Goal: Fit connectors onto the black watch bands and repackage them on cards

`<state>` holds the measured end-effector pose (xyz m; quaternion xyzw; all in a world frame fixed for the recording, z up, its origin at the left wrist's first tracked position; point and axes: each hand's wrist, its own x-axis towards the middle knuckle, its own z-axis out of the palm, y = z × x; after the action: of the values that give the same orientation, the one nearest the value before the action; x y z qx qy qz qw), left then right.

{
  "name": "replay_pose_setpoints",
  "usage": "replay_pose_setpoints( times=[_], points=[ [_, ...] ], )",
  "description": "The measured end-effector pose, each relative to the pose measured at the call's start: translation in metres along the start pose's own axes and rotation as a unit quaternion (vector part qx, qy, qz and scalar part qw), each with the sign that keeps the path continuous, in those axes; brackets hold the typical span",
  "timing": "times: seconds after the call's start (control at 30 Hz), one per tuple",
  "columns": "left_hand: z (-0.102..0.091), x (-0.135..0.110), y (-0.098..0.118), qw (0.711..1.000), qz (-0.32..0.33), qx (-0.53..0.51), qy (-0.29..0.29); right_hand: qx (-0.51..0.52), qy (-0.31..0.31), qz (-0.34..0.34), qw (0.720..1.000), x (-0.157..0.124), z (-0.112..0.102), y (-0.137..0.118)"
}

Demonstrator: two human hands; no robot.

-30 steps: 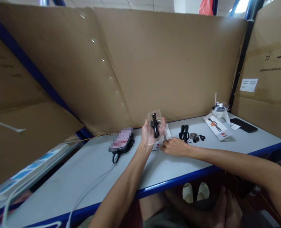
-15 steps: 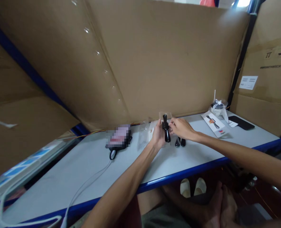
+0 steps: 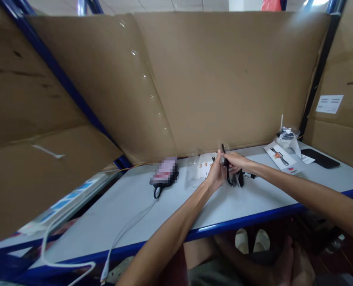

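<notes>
A black two-handled tool shaped like a spokeshave (image 3: 228,171) is held upright and almost edge-on above the table, with clear plastic film around its top. My left hand (image 3: 215,173) grips it from the left, thumb upward. On the other side my right hand (image 3: 235,160) pinches it near the middle, its fingertips partly hidden. More black handled pieces (image 3: 241,178) lie on the table just beyond the right hand. Left of my hands are a clear plastic bag (image 3: 191,172) and a white printed sheet (image 3: 204,165).
A white card picturing the black tool (image 3: 279,157), a lidded cup with a straw (image 3: 286,137) and a black phone (image 3: 321,158) lie at the right. A cabled device (image 3: 164,171) sits left. Cardboard walls (image 3: 218,79) enclose the table (image 3: 152,214); a power strip (image 3: 66,200) runs along its left edge.
The tool has turned from showing its broad face to nearly edge-on. My right hand has shifted its hold on it. The camera view has swung left and up.
</notes>
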<state>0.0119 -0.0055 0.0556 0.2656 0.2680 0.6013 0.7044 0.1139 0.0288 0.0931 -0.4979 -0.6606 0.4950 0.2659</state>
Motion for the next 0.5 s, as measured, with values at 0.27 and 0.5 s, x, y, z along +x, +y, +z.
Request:
replay_pose_setpoints(
  times=[0.27,0.5],
  points=[
    [-0.003,-0.004,0.025,0.991,-0.010,0.128,-0.019,0.238,0.084,0.025,0.967,-0.022,-0.012,-0.006],
    [-0.046,-0.018,0.116,0.884,0.174,0.402,0.166,0.246,0.066,0.011,0.967,-0.080,-0.059,-0.007]
  ],
)
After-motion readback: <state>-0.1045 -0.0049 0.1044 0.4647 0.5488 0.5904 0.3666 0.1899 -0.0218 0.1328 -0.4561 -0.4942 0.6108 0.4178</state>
